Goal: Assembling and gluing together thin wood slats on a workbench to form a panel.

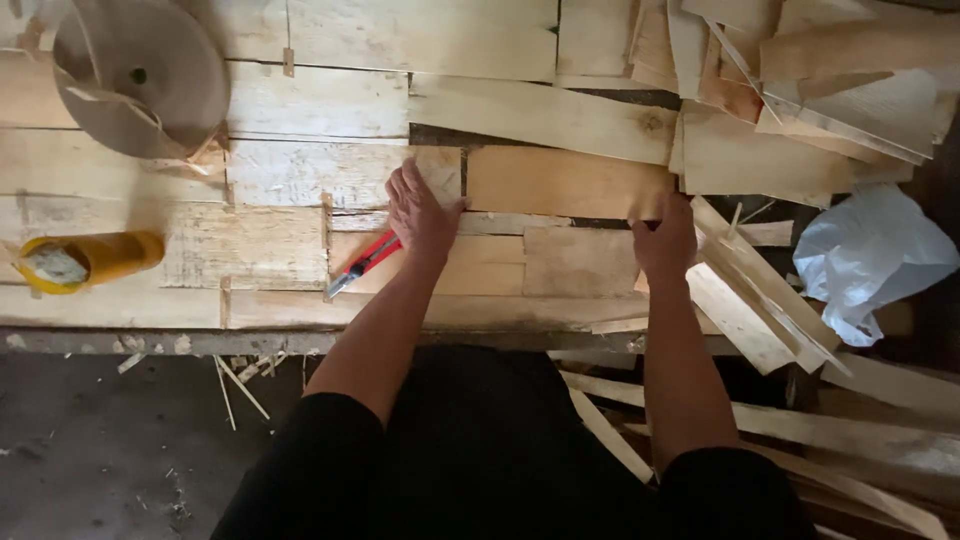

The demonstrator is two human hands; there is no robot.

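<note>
Rough wooden worktable [300, 175]. Left hand [420, 215] open, flat on veneer sheets, red cutter [362, 263] just under it. Right hand [665, 240] closed on brown veneer piece's [565, 180] corner.

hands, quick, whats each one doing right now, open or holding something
Left hand: open, flat on the veneer sheets, red utility knife beside it.
Right hand: fingers curled on the edge of a veneer sheet.

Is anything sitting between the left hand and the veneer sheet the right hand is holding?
Nothing visible does. The left hand lies flat at the left end of the veneer sheet; the right hand grips its right corner. The red utility knife lies beside and partly under the left hand, clear of the sheet.
</note>
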